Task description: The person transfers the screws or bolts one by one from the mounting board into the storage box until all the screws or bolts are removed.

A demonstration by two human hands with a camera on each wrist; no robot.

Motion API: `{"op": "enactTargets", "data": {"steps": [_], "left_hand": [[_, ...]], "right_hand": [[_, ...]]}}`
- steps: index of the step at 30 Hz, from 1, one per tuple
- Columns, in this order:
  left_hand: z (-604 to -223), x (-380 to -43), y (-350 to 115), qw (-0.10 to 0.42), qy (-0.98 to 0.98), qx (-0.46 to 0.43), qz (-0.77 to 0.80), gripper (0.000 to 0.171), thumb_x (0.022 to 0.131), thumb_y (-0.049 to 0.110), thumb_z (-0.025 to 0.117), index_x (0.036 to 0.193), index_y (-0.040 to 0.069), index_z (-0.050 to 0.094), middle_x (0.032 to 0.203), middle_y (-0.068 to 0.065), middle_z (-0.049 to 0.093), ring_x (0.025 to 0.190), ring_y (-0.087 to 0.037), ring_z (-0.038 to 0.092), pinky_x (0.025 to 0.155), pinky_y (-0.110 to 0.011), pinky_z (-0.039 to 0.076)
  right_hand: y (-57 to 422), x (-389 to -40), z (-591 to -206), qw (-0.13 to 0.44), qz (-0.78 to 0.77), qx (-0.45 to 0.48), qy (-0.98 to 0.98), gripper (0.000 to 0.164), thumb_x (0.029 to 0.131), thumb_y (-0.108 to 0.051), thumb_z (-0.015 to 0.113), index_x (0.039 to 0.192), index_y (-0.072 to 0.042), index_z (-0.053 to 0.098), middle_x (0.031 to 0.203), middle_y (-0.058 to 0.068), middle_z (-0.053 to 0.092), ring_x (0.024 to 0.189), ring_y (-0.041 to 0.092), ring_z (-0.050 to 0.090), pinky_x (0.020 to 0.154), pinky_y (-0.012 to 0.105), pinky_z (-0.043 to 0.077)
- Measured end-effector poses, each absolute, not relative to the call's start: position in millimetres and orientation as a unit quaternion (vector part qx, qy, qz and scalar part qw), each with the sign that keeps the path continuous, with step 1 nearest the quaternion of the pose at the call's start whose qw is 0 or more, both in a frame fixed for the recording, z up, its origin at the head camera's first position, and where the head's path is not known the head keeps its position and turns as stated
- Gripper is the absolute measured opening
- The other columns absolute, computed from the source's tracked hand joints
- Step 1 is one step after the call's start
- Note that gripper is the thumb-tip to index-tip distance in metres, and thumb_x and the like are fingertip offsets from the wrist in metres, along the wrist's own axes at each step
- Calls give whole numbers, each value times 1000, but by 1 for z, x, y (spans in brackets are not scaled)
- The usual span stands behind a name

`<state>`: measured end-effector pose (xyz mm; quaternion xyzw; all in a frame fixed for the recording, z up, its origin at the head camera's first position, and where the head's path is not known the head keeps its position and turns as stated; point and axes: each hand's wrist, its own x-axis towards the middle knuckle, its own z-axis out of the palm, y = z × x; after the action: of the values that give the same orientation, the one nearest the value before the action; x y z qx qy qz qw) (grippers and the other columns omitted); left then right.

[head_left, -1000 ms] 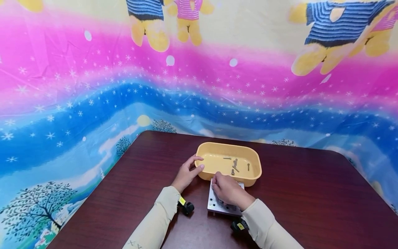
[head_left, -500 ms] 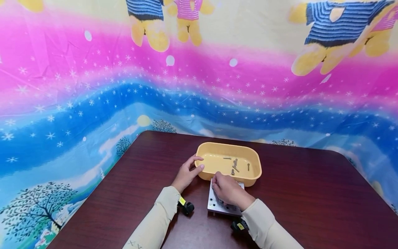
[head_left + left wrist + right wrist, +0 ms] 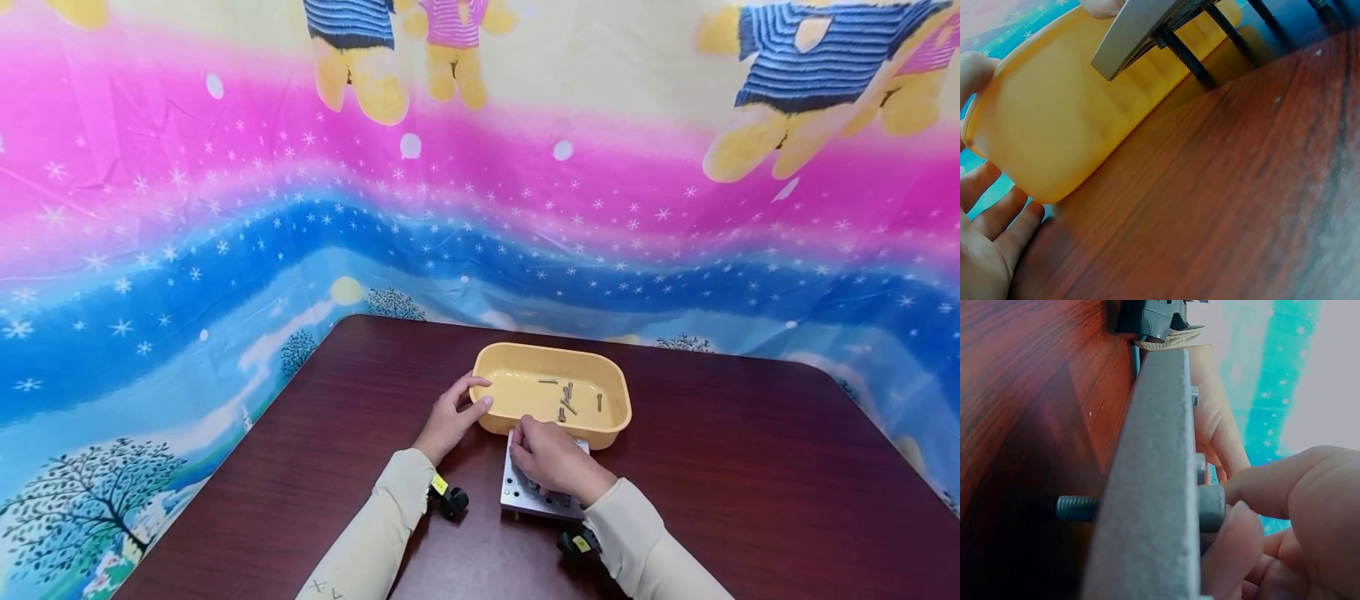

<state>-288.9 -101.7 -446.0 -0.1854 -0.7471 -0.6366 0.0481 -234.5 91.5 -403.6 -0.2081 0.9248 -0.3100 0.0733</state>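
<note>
My left hand [image 3: 450,417] holds the left end of a yellow plastic tray [image 3: 495,353], its index finger and thumb over the rim. In the left wrist view the other fingers [image 3: 1013,225] spread beside the tray's outer wall. My right hand [image 3: 555,458] is over a metal plate [image 3: 517,497] in front of the tray. Its thumb and index finger pinch the cylindrical head of a bolt [image 3: 1212,508] in the plate. That bolt's threaded end [image 3: 1077,508] sticks out underneath. Other bolt heads stand along the plate's top face, partly hidden by my hand in the head view.
Several loose bolts [image 3: 567,398] lie in the tray. Threaded shanks [image 3: 1184,55] project below the plate toward the dark red wooden table [image 3: 735,467]. A printed cloth [image 3: 465,208] hangs behind the table. Black wrist cameras [image 3: 452,502] sit at both cuffs.
</note>
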Motion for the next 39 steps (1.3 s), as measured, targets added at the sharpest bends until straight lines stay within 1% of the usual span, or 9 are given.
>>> {"op": "enactTargets", "data": {"steps": [6,14,31,39], "left_hand": [[-446,-289,-102,45,-747,-183,-637,40,94,22,63,127,2,56,153,-21,31,128,-32,47,103,-49,39],[-443,-287,-102,47,-747,-183,-637,38,95,21,63,127,2,57,153,-21,31,128,-30,48,103,-49,39],[-445,-287,-102,44,-750,-184,-634,40,95,23,63,128,2,56,153,-21,31,129,-30,47,104,-50,38],[-445,-289,-102,40,-747,-184,-638,41,95,23,63,129,1,55,153,-21,29,129,-32,46,104,-49,38]], "right_hand": [[91,-234,-402,85,-309,-195,927,8,95,-13,58,91,-9,51,67,3,51,42,15,53,41,29,46],[89,-234,-403,67,-299,-199,931,8,97,-11,55,91,-9,51,70,4,50,42,15,52,41,30,46],[90,-233,-404,65,-298,-207,929,8,99,-12,52,94,-9,48,71,5,48,42,15,51,43,30,45],[92,-234,-403,61,-305,-216,925,7,97,-13,54,92,-9,49,71,4,50,41,14,51,42,30,45]]}}
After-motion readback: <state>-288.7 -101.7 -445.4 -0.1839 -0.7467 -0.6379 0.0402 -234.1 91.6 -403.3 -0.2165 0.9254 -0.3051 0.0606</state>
